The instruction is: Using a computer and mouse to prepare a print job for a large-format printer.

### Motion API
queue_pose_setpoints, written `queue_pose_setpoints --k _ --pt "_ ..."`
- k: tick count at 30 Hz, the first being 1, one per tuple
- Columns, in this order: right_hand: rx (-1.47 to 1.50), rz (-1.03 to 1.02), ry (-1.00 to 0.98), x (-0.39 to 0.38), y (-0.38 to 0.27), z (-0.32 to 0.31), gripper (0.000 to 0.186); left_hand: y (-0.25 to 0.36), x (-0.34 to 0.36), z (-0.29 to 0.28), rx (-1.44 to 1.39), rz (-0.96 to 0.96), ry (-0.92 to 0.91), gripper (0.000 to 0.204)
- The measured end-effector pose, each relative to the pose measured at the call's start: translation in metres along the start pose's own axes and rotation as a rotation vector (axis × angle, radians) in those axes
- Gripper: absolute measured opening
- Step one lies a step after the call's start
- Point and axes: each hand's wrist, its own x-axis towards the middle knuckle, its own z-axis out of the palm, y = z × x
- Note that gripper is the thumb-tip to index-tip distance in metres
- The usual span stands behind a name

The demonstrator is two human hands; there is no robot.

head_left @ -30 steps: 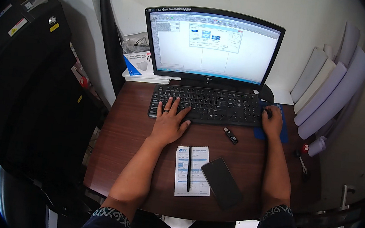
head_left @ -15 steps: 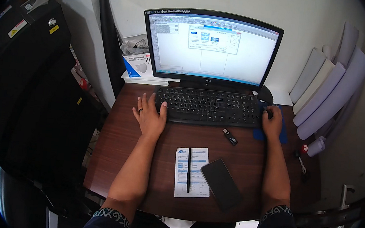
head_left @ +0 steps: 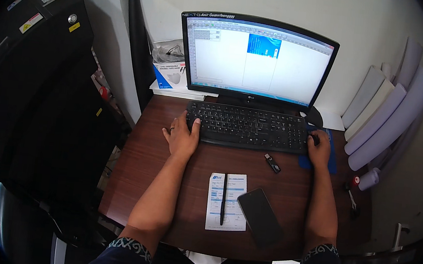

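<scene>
My left hand rests at the left end of the black keyboard, thumb and fingers spread apart on its edge keys and holding nothing. To the keyboard's right, my right hand is wrapped over a dark computer mouse, mostly hidden under the fingers, on a blue mouse pad. Behind the keyboard stands a black-framed monitor. Its screen has a design window with a blue picture at the top of a page outline.
On the brown desk lie a USB stick, a printed form with a black pen across it, and a dark phone. Paper rolls lean at right near scissors. A large black machine fills the left.
The dialog box on the screen is gone, and a blue picture now shows on the page. My left fingers sit closer around the keyboard's corner. The view has shifted slightly.
</scene>
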Motion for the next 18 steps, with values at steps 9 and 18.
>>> queue_pose_setpoints --k 9,18 --pt "0.006 0.013 0.009 -0.0006 -0.0016 0.0016 0.018 -0.0046 0.0005 0.0030 0.011 0.007 0.005 0.064" --pt "-0.003 0.006 0.005 0.0002 -0.0010 -0.0003 0.019 -0.0028 0.0015 0.0036 0.007 0.004 -0.012 0.065"
